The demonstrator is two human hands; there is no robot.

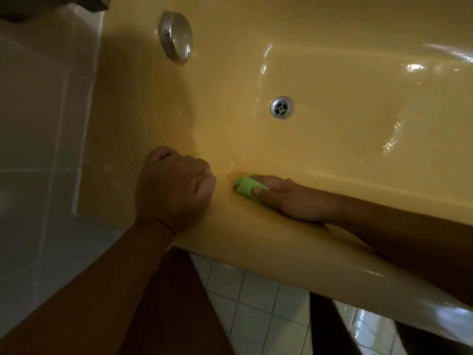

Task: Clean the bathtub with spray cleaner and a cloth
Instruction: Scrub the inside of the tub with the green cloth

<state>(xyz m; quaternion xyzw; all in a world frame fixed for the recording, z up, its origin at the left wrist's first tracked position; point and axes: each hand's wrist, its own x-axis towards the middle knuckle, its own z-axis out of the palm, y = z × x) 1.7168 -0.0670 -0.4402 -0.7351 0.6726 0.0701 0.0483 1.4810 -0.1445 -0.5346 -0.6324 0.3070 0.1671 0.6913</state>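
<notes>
Right grip [294, 201] holds one green cloth [247, 188] against tub [345, 129]; left grip [174, 190] clenched, empty.

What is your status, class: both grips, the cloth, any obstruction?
Left grip fisted, empty, on tub rim. Right grip presses green cloth on inner wall. Spray cleaner not in view. No obstruction seen.

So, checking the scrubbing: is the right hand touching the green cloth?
Touching: head view shows the right hand with finger and thumb pinching the green cloth.
</notes>
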